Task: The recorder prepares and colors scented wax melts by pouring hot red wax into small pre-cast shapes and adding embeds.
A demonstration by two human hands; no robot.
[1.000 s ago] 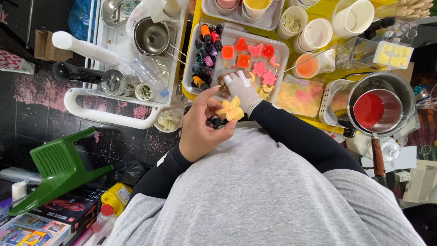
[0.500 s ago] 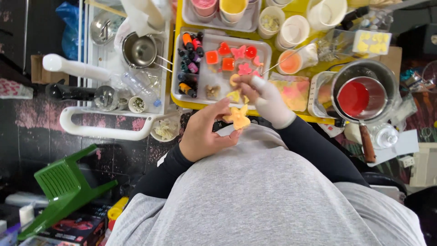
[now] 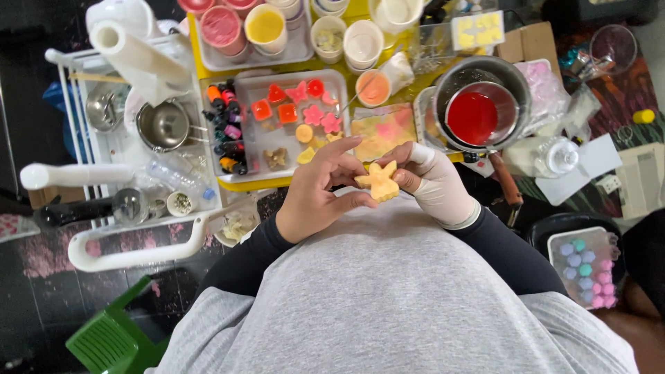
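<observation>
Yellow table (image 3: 235, 185) at the far side, crowded. White tray (image 3: 339, 83) on it holds red, pink and orange moulded wax shapes, with small dye bottles (image 3: 225, 131) along its left edge. Right of the tray, a metal pot (image 3: 454, 79) with a red wax pool (image 3: 472, 116) inside. Cups of pink and yellow wax (image 3: 267, 24) along the far edge. White cart (image 3: 125, 256) at left, with a steel pan (image 3: 165, 125) and paper roll (image 3: 131, 55) on it. Green stool (image 3: 111, 339) near left. Box of pastel wax pieces (image 3: 585, 266) near right.

Both hands hold one thing in front of the belly: a yellow angel-shaped wax piece (image 3: 378, 181). Left hand (image 3: 315, 197), bare, pinches it from the left, thumb below, fingers curled over the top. Right hand (image 3: 429, 181), in a white glove, grips the right edge, fingers closed narrow on it. The piece sits between the two hands, touching both, long axis roughly near-to-far, flat face up toward the camera. Hands are equally close to it.
</observation>
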